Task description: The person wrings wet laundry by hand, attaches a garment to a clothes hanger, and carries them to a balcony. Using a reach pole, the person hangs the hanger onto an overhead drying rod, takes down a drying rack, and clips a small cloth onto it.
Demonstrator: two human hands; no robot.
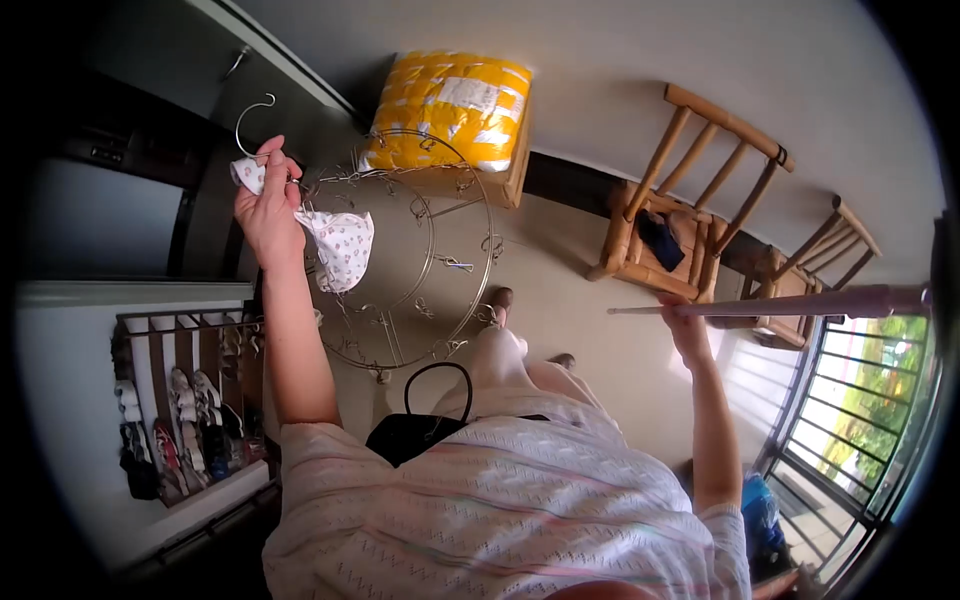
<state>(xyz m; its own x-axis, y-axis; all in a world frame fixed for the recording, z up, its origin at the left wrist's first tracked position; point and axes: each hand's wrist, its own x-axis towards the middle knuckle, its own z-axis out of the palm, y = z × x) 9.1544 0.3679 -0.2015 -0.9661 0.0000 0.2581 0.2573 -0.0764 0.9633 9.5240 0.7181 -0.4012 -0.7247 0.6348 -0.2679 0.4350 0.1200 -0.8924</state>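
At the upper left, my left hand (pixel 268 205) is closed around the base of a round metal clip hanger (pixel 490 215), just below its open hook (pixel 240 120). Two wire rings with several small clips hang out to the right of the hand. A small white cloth with a pink print (pixel 343 250) dangles by the wrist, and a bit of similar cloth shows beside the fingers. On the other side, my right hand (pixel 686 325) grips a long lilac pole (pixel 780 304). Its thin end points left, and its thicker end reaches toward the window.
A yellow-and-white wrapped parcel (pixel 450 105) rests on a cardboard box (pixel 515 170) by the wall. Two bamboo chairs (pixel 655 268) stand at the right, one with dark cloth on its seat. A shoe rack (pixel 185 400) is at the left, a barred window (pixel 850 410) at the right.
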